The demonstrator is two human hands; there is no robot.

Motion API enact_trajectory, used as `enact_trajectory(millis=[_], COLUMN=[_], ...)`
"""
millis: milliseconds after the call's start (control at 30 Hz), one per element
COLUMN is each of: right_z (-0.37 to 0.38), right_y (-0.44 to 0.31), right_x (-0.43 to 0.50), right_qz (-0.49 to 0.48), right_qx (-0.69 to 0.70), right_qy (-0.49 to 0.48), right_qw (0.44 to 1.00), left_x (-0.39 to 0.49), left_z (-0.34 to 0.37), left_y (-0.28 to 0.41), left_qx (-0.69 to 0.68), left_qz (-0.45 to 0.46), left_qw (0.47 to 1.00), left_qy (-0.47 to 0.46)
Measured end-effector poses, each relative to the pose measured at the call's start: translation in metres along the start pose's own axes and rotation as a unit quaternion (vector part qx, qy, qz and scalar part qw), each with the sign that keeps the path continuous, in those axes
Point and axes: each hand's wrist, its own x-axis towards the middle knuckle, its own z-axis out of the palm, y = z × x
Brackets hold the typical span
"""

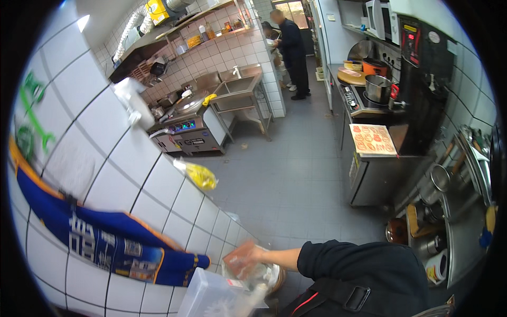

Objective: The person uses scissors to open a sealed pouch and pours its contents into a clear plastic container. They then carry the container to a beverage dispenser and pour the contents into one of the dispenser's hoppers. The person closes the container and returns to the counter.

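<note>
My right hand reaches left from a rolled dark sleeve, blurred, and holds a flat reddish-brown packet bearing writing. The packet is beside the white tiled wall, above a round bin lined with clear plastic. Pale and clear plastic lies in the bin's mouth. Nearer to me, a translucent plastic box with a small red-and-white label stands at the bottom edge. A pale blurred shape lies at the box's right side; what it is cannot be told. My left hand is out of view.
A blue banner hangs on the left wall. Ahead are a steel sink and a cooking unit. On the right stand a counter with a steel pot, and shelves of cookware. Two people stand in the far passage.
</note>
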Motion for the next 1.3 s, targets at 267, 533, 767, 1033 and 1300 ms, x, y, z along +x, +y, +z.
enact_trajectory(millis=[267, 533, 767, 1033, 1300], right_z=[-0.168, -0.393, -0.627, -0.859, -1.044], right_y=[-0.023, 0.006, -0.031, -0.075, -0.09], right_x=[0.045, 0.154, 0.233, 0.338, 0.488], right_qz=[0.114, -0.075, -0.042, -0.06, -0.131], right_qx=[-0.037, -0.225, -0.498, -0.602, -0.502], right_qy=[-0.081, -0.025, 0.02, 0.108, 0.221], right_qw=[0.99, 0.971, 0.866, 0.789, 0.826], left_x=[0.048, 0.237, 0.44, 0.59, 0.716], left_z=[0.181, 0.371, 0.563, 0.797, 0.915], left_y=[-0.092, -0.195, -0.277, -0.333, -0.4], left_qx=[0.036, 0.049, 0.049, 0.043, 0.059], left_qz=[0.233, 0.161, 0.008, 0.037, 0.075], left_qw=[0.966, 0.985, 0.993, 0.939, 0.971], left_qy=[0.104, 0.028, -0.107, -0.34, -0.221])
